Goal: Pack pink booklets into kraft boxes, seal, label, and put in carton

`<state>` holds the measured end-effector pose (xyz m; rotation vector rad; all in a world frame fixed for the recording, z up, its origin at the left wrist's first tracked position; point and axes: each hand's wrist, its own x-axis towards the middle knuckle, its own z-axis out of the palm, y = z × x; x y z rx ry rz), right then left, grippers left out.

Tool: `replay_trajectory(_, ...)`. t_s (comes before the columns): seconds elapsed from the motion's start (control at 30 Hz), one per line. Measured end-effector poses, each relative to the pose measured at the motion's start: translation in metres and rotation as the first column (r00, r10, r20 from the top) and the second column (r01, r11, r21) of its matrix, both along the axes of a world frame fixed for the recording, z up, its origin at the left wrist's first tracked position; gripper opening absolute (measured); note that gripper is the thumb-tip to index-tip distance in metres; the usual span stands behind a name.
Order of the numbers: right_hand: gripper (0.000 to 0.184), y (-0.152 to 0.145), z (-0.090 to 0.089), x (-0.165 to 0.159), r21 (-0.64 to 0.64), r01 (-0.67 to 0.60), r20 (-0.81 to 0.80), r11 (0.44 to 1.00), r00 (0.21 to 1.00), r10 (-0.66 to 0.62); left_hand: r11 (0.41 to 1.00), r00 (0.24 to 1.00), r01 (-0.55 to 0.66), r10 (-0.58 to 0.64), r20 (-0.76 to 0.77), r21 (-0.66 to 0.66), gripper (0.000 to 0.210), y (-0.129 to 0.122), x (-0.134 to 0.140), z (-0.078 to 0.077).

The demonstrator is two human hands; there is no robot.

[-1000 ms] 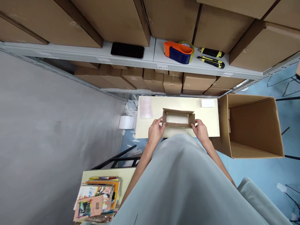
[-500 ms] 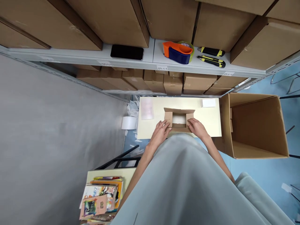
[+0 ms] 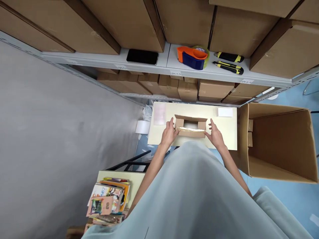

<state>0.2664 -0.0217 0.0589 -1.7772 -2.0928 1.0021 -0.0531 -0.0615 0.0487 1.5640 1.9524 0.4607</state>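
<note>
A small brown cardboard box [image 3: 191, 134] lies on the pale table with its top open. Its far flap stands back, and both end flaps are folded inward. The near flap is partly raised, with a shiny strip along its edge. My left hand [image 3: 168, 134] is at the box's left end, thumb at the flap's corner and fingers stretched out beside it. At the right end is my right hand [image 3: 216, 135], its thumb by the other corner and its fingers spread apart. A white box [image 3: 225, 112] sits to the right, a pinkish clear sheet [image 3: 159, 114] to the left.
On the shelf lie a phone [image 3: 142, 56], a tape dispenser [image 3: 191, 58] and two box cutters [image 3: 228, 57]. Cartons [image 3: 189, 20] fill the shelving. A large open carton [image 3: 281, 142] stands at right; magazines [image 3: 107, 199] are stacked lower left, beside a grey wall [image 3: 50, 132].
Both hands have moved outward from the end flaps to the box's corners, and their fingers are more spread. The near flap has come up, showing its shiny edge. The camera view has shifted slightly.
</note>
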Motion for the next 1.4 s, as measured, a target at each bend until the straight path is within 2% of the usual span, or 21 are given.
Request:
replay_trajectory(0.07, 0.082, 0.009, -0.001, -0.003, 0.017, -0.029, -0.026, 0.999, 0.999, 0.029, 1.000, 1.000, -0.009, 0.009, -0.006, 0.002, 0.098, 0.003, 0.002, 0.000)
replay_trajectory(0.17, 0.066, 0.017, -0.001, -0.003, 0.039, -0.054, -0.055, 0.998, 0.997, 0.057, 0.999, 1.000, 0.019, -0.019, 0.006, 0.030, 0.098, 0.003, 0.005, 0.005)
replay_trajectory(0.23, 0.051, 0.018, -0.002, 0.000, 0.058, -0.071, -0.040, 0.996, 0.997, 0.073, 0.998, 1.000, 0.002, -0.002, 0.001, 0.069, 0.089, 0.001, 0.007, 0.006)
replay_trajectory(0.3, 0.038, 0.016, -0.005, 0.003, 0.063, -0.115, -0.014, 0.991, 0.993, 0.117, 0.996, 0.999, -0.034, 0.035, -0.004, 0.088, 0.071, -0.003, 0.011, 0.005)
replay_trajectory(0.37, 0.033, 0.012, -0.009, 0.007, 0.049, -0.157, -0.014, 0.986, 0.987, 0.157, 0.996, 0.998, -0.054, 0.053, 0.019, 0.073, 0.052, -0.008, 0.015, 0.000)
replay_trajectory(0.43, 0.034, 0.009, -0.012, 0.010, 0.027, -0.163, -0.062, 0.986, 0.984, 0.164, 0.997, 0.996, -0.056, 0.052, 0.072, 0.059, 0.043, -0.014, 0.018, -0.005)
replay_trajectory(0.57, 0.035, 0.003, -0.015, 0.006, -0.072, -0.062, -0.208, 0.995, 0.977, 0.046, 0.992, 0.980, -0.120, 0.114, 0.162, 0.030, 0.036, -0.017, 0.021, -0.010)
replay_trajectory(0.63, 0.031, 0.000, -0.015, -0.001, -0.134, 0.026, -0.248, 0.991, 0.967, -0.059, 0.985, 0.965, -0.171, 0.172, 0.197, -0.021, 0.031, -0.012, 0.018, -0.011)
replay_trajectory(0.73, 0.027, -0.003, -0.015, -0.016, -0.155, 0.180, -0.256, 0.971, 0.942, -0.216, 0.972, 0.949, -0.212, 0.229, 0.217, -0.098, 0.024, 0.002, 0.009, -0.012)
replay_trajectory(0.8, 0.025, -0.005, -0.014, -0.024, -0.148, 0.266, -0.236, 0.952, 0.926, -0.296, 0.961, 0.939, -0.235, 0.264, 0.220, -0.148, 0.029, 0.011, 0.003, -0.012)
replay_trajectory(0.87, 0.024, -0.006, -0.009, -0.029, -0.138, 0.326, -0.219, 0.935, 0.911, -0.350, 0.953, 0.926, -0.253, 0.288, 0.245, -0.164, 0.042, 0.017, -0.004, -0.010)
replay_trajectory(0.97, 0.027, -0.011, 0.004, -0.034, -0.102, 0.378, -0.219, 0.920, 0.894, -0.392, 0.966, 0.917, -0.233, 0.257, 0.305, -0.114, 0.051, 0.019, -0.015, -0.005)
replay_trajectory(1.1, 0.033, -0.021, 0.019, -0.047, -0.065, 0.413, -0.166, 0.908, 0.893, -0.418, 0.977, 0.908, -0.174, 0.207, 0.364, -0.122, 0.037, 0.019, -0.027, -0.006)
replay_trajectory(1.23, 0.032, -0.024, 0.015, -0.061, -0.046, 0.419, -0.034, 0.907, 0.907, -0.420, 0.966, 0.882, -0.144, 0.223, 0.415, -0.214, 0.030, 0.024, -0.032, -0.020)
replay_trajectory(1.4, 0.031, -0.016, 0.007, -0.057, -0.045, 0.433, 0.039, 0.900, 0.901, -0.431, 0.974, 0.897, -0.078, 0.161, 0.412, -0.211, 0.029, 0.032, -0.025, -0.032)
